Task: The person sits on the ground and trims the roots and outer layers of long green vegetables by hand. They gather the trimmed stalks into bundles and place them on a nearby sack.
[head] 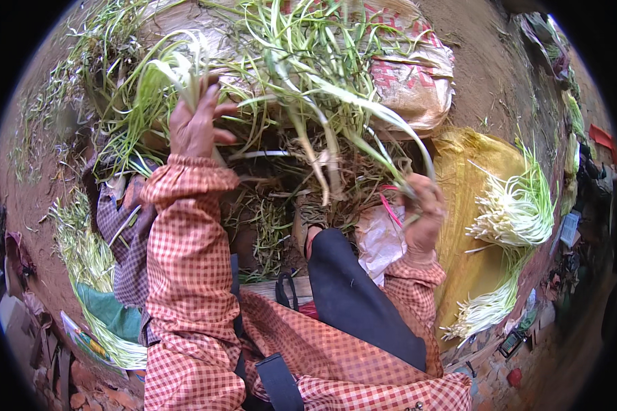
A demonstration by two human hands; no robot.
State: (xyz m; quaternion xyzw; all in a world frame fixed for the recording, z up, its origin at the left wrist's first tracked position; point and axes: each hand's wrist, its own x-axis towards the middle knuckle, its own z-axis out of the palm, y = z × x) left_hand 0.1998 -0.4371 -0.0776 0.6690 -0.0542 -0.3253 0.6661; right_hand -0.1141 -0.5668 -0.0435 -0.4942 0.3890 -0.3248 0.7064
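Note:
My left hand (198, 126) is raised over the near left part of a stuffed woven sack (416, 87), with pale green stalks between thumb and palm and some fingers spread. Lower on the right, my right hand (422, 210) is closed on the end of a few long green stalks (375, 154), which arch up towards the sack. Loose leafy stalks (319, 46) lie heaped on the sack. Trimmed roots and scraps (267, 236) fill the space between the sack and my knee. A pink strip (389, 208) shows beside my right hand.
On a yellow woven sheet (452, 246) at the right lie bundles of whitish stalks (509, 210). Another person's checked purple sleeve (128, 246) is close on my left, near a pile of stalks (85, 246) and a green cloth (110, 311). A calculator-like device (511, 343) lies at lower right.

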